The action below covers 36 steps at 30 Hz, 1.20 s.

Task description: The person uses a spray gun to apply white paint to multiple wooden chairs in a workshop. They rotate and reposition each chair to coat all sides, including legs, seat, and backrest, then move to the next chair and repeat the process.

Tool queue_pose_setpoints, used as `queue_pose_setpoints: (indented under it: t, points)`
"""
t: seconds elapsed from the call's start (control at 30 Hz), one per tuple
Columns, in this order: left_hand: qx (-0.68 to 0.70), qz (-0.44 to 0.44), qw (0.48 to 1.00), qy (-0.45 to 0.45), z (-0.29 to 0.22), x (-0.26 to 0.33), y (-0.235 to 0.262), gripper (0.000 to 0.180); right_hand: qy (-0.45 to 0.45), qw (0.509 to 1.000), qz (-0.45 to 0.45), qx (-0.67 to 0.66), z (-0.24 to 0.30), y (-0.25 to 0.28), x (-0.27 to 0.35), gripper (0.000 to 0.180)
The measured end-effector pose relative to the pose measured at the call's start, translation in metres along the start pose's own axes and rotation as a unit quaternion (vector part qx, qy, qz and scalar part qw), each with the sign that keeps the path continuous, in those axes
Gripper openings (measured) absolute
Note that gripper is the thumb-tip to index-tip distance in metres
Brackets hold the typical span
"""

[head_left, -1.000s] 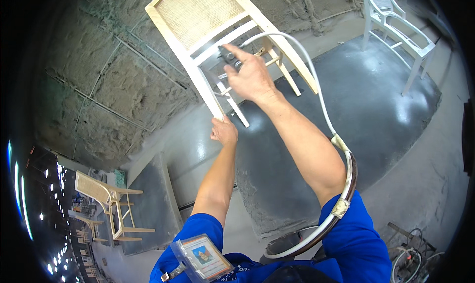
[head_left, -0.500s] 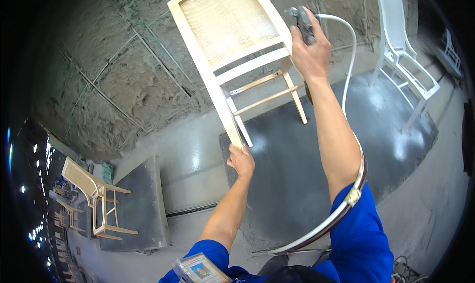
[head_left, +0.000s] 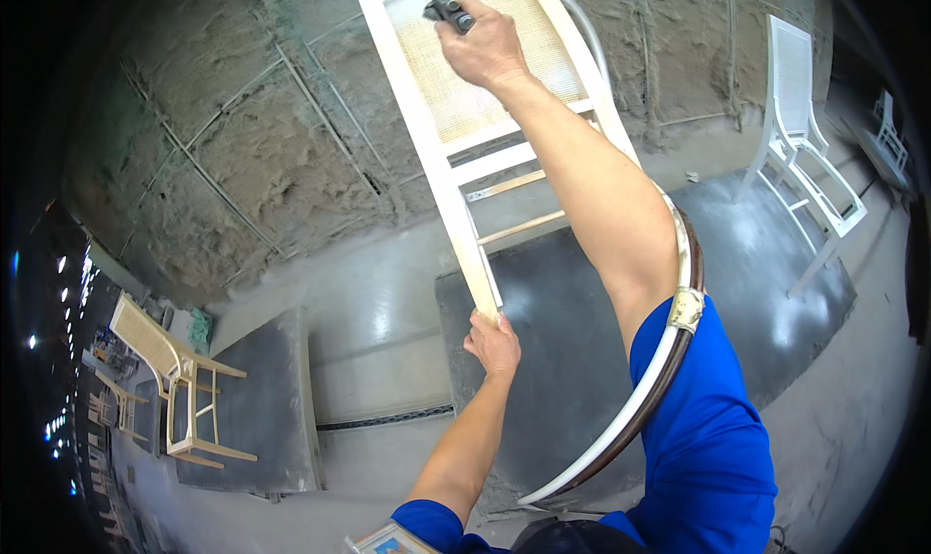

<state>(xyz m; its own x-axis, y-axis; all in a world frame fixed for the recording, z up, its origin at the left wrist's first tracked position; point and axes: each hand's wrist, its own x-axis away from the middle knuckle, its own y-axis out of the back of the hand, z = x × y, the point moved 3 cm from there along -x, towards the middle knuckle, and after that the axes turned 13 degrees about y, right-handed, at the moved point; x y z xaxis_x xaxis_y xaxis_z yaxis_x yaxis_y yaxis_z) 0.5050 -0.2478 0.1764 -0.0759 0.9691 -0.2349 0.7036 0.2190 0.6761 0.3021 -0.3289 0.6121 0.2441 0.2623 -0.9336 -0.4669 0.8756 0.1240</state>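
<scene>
My left hand [head_left: 495, 346] is closed around the end of one leg of a pale wooden chair [head_left: 495, 163] and holds it tilted up in front of me. White coating covers parts of its frame; bare wood shows on the rungs. My right hand [head_left: 490, 52] grips a dark spray gun [head_left: 450, 9] over the upper part of the woven cane back [head_left: 436, 89]. Its nozzle is blurred, and I cannot tell if it is spraying. A white hose [head_left: 652, 384] leads from the gun behind my right arm, beside a brown hose [head_left: 632, 433] near my sleeve.
A whitened chair [head_left: 790, 137] stands at the right on a dark platform [head_left: 553, 360]. To the left, an unpainted cane-back chair [head_left: 184, 375] lies tipped on another dark slab [head_left: 267, 389]. A residue-crusted wall [head_left: 252, 157] with metal strips rises behind.
My right hand has swung the spray gun leftward, from beside the chair's right edge to over its cane back. The chair appears slightly lower and farther right. My left hand keeps its grip.
</scene>
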Motion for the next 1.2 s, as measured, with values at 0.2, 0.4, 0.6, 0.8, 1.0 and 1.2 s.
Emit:
queue_pose_setpoints:
  t: [0.2,0.4,0.6,0.8,1.0,1.2]
  points:
    - [-0.034,0.009,0.999,0.040,-0.003,-0.006,0.003,0.052,0.006,0.981,-0.165,-0.100,-0.050,0.135,0.011,0.043]
    - [-0.056,-0.008,0.993,0.103,-0.008,-0.022,0.013,0.045,-0.233,0.941,-0.191,-0.155,-0.103,0.290,0.148,0.044]
    - [-0.152,-0.044,0.982,0.100,-0.015,-0.051,0.028,0.050,-0.443,0.818,-0.245,-0.275,-0.197,0.325,0.266,0.061]
    - [-0.207,-0.068,0.971,0.099,-0.008,-0.064,0.035,0.055,-0.480,0.781,-0.201,-0.345,-0.259,0.320,0.272,0.058]
    - [-0.219,-0.073,0.967,0.111,-0.005,-0.064,0.038,0.054,-0.474,0.796,-0.164,-0.339,-0.272,0.330,0.222,0.041]
    - [-0.187,-0.054,0.975,0.111,-0.006,-0.065,0.039,0.055,-0.442,0.739,-0.181,-0.475,-0.271,0.356,0.215,0.019]
